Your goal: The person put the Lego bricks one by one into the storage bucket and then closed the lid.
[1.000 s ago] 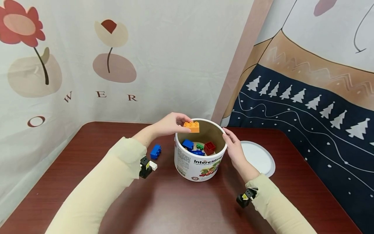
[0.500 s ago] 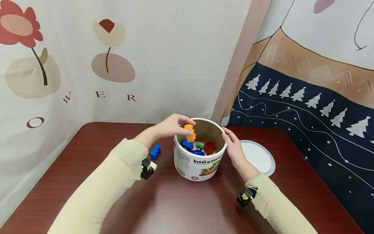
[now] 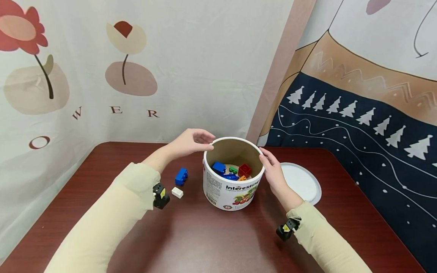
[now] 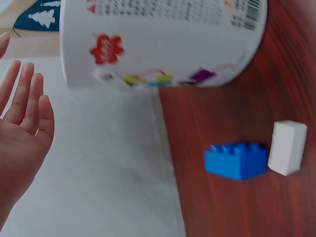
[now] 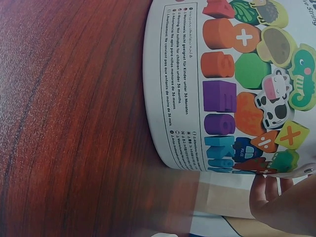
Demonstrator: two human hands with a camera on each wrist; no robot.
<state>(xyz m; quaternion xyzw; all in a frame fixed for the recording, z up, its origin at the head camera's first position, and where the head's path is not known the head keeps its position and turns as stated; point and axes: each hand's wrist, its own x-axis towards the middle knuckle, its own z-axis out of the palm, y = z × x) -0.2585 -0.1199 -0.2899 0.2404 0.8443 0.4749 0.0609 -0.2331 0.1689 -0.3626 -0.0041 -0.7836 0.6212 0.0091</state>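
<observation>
In the head view my left hand (image 3: 191,143) is beside the left rim of a white round bucket (image 3: 232,195), fingers extended and holding nothing. The left wrist view also shows this hand (image 4: 24,123) with its fingers spread loosely near the bucket wall. My right hand (image 3: 274,172) holds the bucket by its right rim; its fingers (image 5: 271,190) lie against the printed side in the right wrist view. Inside the bucket are an orange building brick (image 3: 242,178), a red brick (image 3: 244,170), a green brick (image 3: 233,169) and blue bricks (image 3: 219,167).
Left of the bucket, a blue brick (image 3: 181,176) and a white brick (image 3: 177,192) lie on the dark red table (image 3: 205,239). A round white lid (image 3: 302,182) lies behind the right hand. Printed cloths hang behind and right of the table.
The left hand turned the orange brick upright over the bucket, then let it go; the brick now lies inside. That hand has drawn back left to the rim. The right hand has stayed put.
</observation>
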